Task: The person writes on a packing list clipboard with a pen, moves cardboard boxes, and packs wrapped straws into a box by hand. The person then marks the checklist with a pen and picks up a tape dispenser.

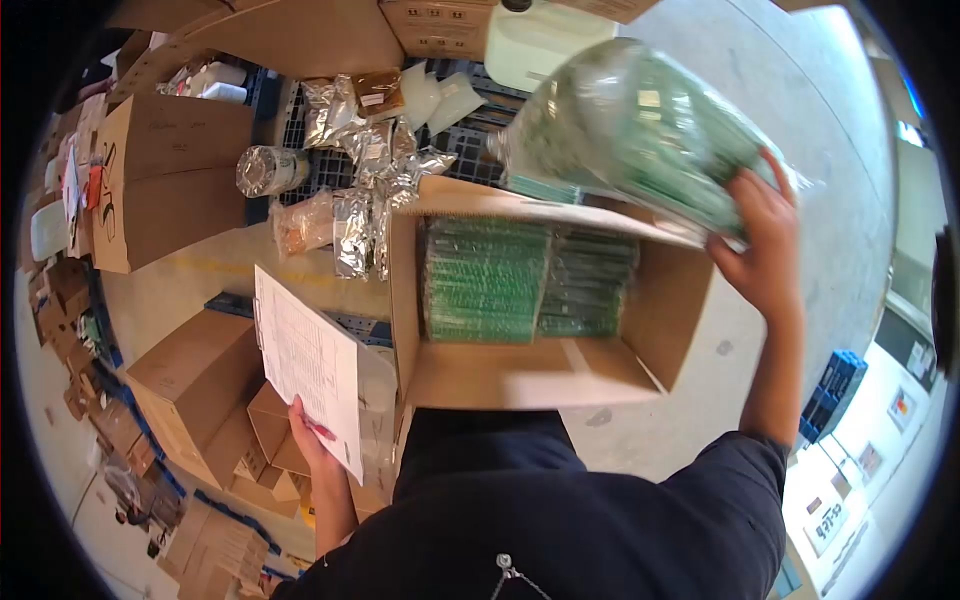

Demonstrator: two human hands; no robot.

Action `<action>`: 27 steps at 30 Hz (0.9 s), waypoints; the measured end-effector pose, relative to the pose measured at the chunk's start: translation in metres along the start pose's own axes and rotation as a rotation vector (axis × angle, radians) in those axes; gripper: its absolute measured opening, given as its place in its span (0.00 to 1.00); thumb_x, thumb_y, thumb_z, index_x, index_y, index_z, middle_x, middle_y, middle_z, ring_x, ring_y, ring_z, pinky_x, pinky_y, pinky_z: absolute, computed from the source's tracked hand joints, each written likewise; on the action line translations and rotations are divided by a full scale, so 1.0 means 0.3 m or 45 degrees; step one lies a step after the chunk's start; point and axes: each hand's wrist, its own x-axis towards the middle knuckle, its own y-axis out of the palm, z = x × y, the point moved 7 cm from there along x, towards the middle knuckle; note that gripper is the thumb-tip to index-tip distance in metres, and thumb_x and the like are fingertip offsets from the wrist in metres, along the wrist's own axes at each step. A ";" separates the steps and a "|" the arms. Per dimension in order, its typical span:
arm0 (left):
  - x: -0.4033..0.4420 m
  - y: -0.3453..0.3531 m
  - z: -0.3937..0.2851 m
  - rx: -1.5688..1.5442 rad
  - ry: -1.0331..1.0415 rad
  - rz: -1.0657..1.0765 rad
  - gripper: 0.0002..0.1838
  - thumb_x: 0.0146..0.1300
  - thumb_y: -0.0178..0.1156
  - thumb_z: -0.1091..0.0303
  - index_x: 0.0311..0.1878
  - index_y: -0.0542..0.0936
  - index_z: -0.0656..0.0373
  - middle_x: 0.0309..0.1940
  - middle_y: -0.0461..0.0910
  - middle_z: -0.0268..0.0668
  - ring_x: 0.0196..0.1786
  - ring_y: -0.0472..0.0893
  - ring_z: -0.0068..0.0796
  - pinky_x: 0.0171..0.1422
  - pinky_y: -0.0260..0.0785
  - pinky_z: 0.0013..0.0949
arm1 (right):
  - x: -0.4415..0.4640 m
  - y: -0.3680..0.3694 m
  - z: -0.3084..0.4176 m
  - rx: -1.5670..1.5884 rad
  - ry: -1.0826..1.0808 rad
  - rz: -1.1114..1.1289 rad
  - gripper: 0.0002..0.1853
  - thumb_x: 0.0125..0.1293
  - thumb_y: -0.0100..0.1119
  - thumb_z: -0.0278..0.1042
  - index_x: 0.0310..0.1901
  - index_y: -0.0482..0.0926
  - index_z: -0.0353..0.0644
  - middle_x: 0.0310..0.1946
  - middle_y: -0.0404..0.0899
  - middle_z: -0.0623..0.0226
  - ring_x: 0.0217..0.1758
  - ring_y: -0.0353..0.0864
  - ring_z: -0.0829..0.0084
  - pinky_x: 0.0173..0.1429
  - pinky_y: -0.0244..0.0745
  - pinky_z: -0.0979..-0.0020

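My right hand grips one end of a clear plastic bag with green contents, above the far right side of an open cardboard box. Inside that box stand two plastic-wrapped stacks of thin green pieces: a brighter stack at left and a darker stack beside it. To the left of the box, my left hand is closed on the edge of a clipboard with printed sheets. A red pen lies against the paper by my fingers.
Silver foil pouches and a clear jar rest behind the box on a dark pallet. Closed cartons stand at left, with more boxes below. A pale plastic container is at the back. Concrete floor spreads at right.
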 end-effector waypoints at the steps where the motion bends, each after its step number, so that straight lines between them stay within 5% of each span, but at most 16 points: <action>1: 0.023 -0.073 -0.015 0.000 -0.014 0.026 0.17 0.59 0.48 0.57 0.47 0.68 0.58 0.42 0.76 0.40 0.38 0.77 0.29 0.40 0.72 0.30 | -0.075 -0.115 0.042 0.019 0.043 0.003 0.19 0.37 0.57 0.28 0.37 0.70 0.35 0.35 0.73 0.54 0.43 0.72 0.55 0.65 0.54 0.54; 3: 0.014 -0.138 -0.029 0.139 0.007 0.149 0.19 0.60 0.48 0.59 0.50 0.67 0.60 0.49 0.71 0.43 0.50 0.72 0.37 0.55 0.66 0.38 | -0.221 -0.260 0.087 0.078 0.138 0.068 0.22 0.36 0.55 0.26 0.39 0.69 0.33 0.38 0.72 0.50 0.47 0.70 0.52 0.64 0.53 0.55; 4: -0.014 -0.146 -0.031 -0.020 0.104 0.060 0.17 0.59 0.49 0.60 0.49 0.66 0.59 0.44 0.75 0.42 0.38 0.79 0.32 0.37 0.74 0.29 | -0.315 -0.300 0.086 0.084 0.200 -0.073 0.22 0.36 0.56 0.25 0.40 0.69 0.31 0.39 0.71 0.49 0.47 0.68 0.51 0.61 0.57 0.58; 7: -0.125 -0.162 -0.078 -0.123 0.156 0.092 0.16 0.59 0.50 0.61 0.48 0.66 0.58 0.42 0.76 0.41 0.33 0.79 0.30 0.29 0.74 0.27 | -0.411 -0.268 0.143 0.137 0.264 -0.024 0.23 0.38 0.57 0.26 0.41 0.69 0.33 0.40 0.71 0.50 0.47 0.68 0.52 0.57 0.60 0.60; 8: -0.097 -0.239 -0.091 -0.065 0.176 0.283 0.18 0.58 0.51 0.61 0.49 0.66 0.58 0.42 0.75 0.41 0.36 0.79 0.32 0.33 0.75 0.30 | -0.412 -0.193 0.138 0.200 0.296 0.186 0.23 0.39 0.57 0.26 0.42 0.70 0.35 0.40 0.71 0.51 0.47 0.68 0.52 0.56 0.61 0.61; 11: -0.116 -0.344 -0.144 -0.091 0.209 0.273 0.20 0.58 0.51 0.61 0.52 0.65 0.59 0.46 0.73 0.42 0.46 0.75 0.37 0.47 0.72 0.38 | -0.445 0.124 0.103 0.116 0.313 0.542 0.27 0.41 0.60 0.28 0.48 0.69 0.42 0.45 0.70 0.57 0.52 0.67 0.56 0.57 0.60 0.61; 13: -0.132 -0.392 -0.179 -0.148 0.261 0.260 0.21 0.58 0.51 0.61 0.52 0.64 0.59 0.47 0.72 0.42 0.46 0.75 0.36 0.47 0.71 0.38 | -0.541 0.451 0.007 -0.410 0.345 0.523 0.35 0.43 0.62 0.32 0.57 0.62 0.48 0.58 0.60 0.60 0.61 0.59 0.58 0.61 0.57 0.54; 15: -0.139 -0.438 -0.219 -0.172 0.295 0.249 0.21 0.58 0.51 0.61 0.53 0.64 0.59 0.47 0.72 0.42 0.46 0.75 0.36 0.48 0.71 0.37 | -0.593 0.626 0.071 -0.628 0.463 0.857 0.46 0.43 0.65 0.40 0.64 0.51 0.57 0.67 0.44 0.62 0.68 0.46 0.59 0.62 0.52 0.45; 16: -0.137 -0.466 -0.235 -0.176 0.296 0.227 0.22 0.58 0.51 0.60 0.53 0.64 0.59 0.49 0.71 0.42 0.47 0.74 0.37 0.50 0.69 0.37 | -0.607 0.688 0.099 -0.375 0.670 1.029 0.53 0.40 0.68 0.47 0.66 0.43 0.60 0.69 0.30 0.64 0.70 0.38 0.57 0.61 0.51 0.41; 19: -0.152 -0.516 -0.256 -0.126 0.239 0.228 0.24 0.58 0.50 0.59 0.55 0.64 0.60 0.51 0.70 0.42 0.49 0.73 0.38 0.53 0.66 0.37 | -0.655 0.918 0.081 0.034 0.739 0.782 0.59 0.34 0.72 0.50 0.66 0.40 0.62 0.69 0.28 0.65 0.70 0.37 0.56 0.59 0.52 0.38; 22: -0.170 -0.519 -0.241 -0.014 0.225 0.098 0.24 0.58 0.49 0.59 0.56 0.64 0.61 0.52 0.70 0.42 0.50 0.73 0.38 0.53 0.66 0.37 | -0.618 0.851 0.144 -0.063 0.824 1.068 0.64 0.31 0.74 0.50 0.66 0.33 0.66 0.68 0.25 0.65 0.70 0.33 0.55 0.58 0.51 0.35; 27: -0.140 -0.504 -0.199 0.126 0.265 -0.061 0.22 0.58 0.50 0.59 0.53 0.66 0.61 0.46 0.73 0.43 0.45 0.75 0.35 0.50 0.68 0.35 | -0.742 1.063 0.099 -0.020 1.045 1.138 0.72 0.24 0.75 0.55 0.64 0.24 0.66 0.66 0.14 0.62 0.68 0.24 0.45 0.53 0.53 0.30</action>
